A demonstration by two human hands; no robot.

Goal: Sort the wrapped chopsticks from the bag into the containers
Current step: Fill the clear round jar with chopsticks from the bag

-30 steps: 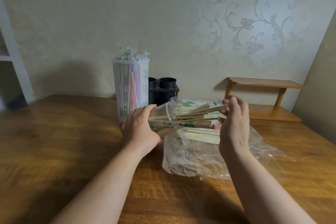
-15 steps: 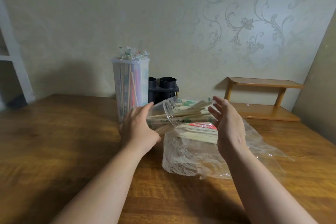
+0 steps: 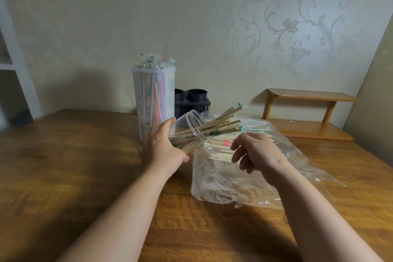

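Note:
My left hand (image 3: 162,149) grips a clear plastic jar (image 3: 192,124), tilted with its mouth pointing up and to the right. A bundle of wrapped chopsticks (image 3: 221,124) sticks out of that mouth. My right hand (image 3: 258,152) hovers with fingers spread over a crumpled clear plastic bag (image 3: 225,178), holding nothing. More wrapped chopsticks (image 3: 221,144), some with red print, lie inside the bag. A tall translucent container (image 3: 153,100) packed with wrapped chopsticks stands upright behind my left hand.
A black two-hole holder (image 3: 192,100) stands behind the tall container by the wall. A low wooden shelf (image 3: 308,112) sits at the back right. The wooden table (image 3: 63,166) stretches to the left and front. A white shelf unit (image 3: 12,66) is at far left.
My right hand let go of the chopstick ends and dropped toward the bag, fingers now spread. The jar has tilted further up, so the chopsticks point up and right.

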